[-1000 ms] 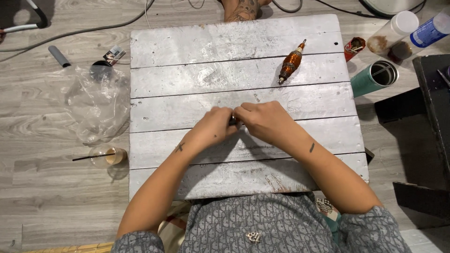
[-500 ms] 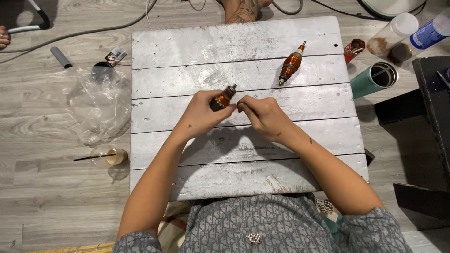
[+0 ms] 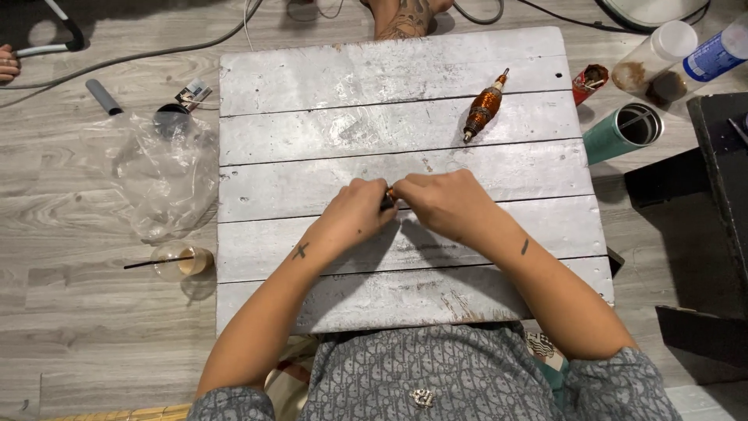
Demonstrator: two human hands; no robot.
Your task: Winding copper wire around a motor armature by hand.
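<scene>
Hands lowered, small part pinched between

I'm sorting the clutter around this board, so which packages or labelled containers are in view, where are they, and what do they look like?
Labelled bottle: top right corner, lying, blue label.
Clear jar: beside it, white lid, brown residue.
Small red packet: off the board's right edge, torn open.
Teal tumbler: below the packet, cylindrical, open.
Small printed packet: left of the board, flat.
Clear plastic bag: floor at left, crumpled.
</scene>
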